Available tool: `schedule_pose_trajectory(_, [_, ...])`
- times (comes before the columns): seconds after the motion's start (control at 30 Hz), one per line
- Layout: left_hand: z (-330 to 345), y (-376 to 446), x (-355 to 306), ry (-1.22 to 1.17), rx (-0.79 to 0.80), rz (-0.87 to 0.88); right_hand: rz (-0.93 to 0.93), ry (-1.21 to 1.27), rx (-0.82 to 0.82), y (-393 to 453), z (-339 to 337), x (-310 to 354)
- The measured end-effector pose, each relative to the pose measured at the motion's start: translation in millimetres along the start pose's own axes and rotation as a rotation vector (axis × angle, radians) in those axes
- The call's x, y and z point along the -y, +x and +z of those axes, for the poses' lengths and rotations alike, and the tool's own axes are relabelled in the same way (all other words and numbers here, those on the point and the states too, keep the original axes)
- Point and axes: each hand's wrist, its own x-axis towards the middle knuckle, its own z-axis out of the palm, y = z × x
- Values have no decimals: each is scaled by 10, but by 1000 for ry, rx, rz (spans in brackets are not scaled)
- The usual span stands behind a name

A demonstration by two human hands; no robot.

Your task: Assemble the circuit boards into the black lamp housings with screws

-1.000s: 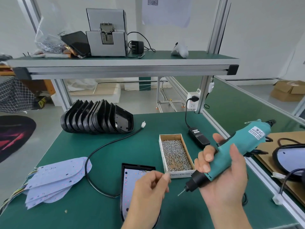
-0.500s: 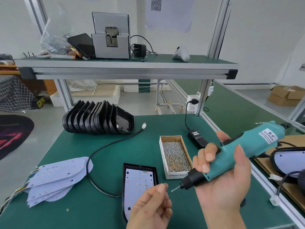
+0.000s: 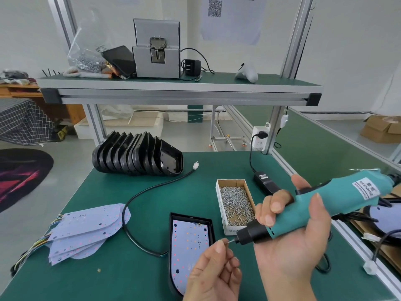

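A black lamp housing (image 3: 191, 218) lies flat near the front edge of my green worktable (image 3: 152, 203), with a pale circuit board (image 3: 188, 246) seated inside it. Just above the board, my left hand (image 3: 213, 272) pinches a tiny screw (image 3: 227, 241) between thumb and forefinger, the other fingers curled in. The screw touches the bit of a teal electric screwdriver (image 3: 314, 209), which my right hand (image 3: 297, 242) grips around its body, fingers wrapped over the top and thumb underneath, the tool tilted with its tip pointing left and slightly down.

Just behind the housing, toward the right side of the table, an open cardboard box of screws (image 3: 235, 205) sits lengthwise. A loose stack of more circuit boards (image 3: 86, 231) with coloured wires fans out near the left edge. A row of empty black housings (image 3: 138, 155) stands on edge at the back left corner. A black cable (image 3: 147, 192) curves across the middle of the table from a white plug near the row of housings. A black power adapter (image 3: 265, 182) lies near the right edge, behind the screwdriver.

A raised shelf (image 3: 178, 92) spans the back, carrying a grey metal machine (image 3: 156, 51).
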Motion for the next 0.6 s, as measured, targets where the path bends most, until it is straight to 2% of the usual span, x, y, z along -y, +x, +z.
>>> schedule_pose_trajectory(0.6, [44, 61, 64, -172, -34, -49, -4, 0, 4, -23, -10, -28])
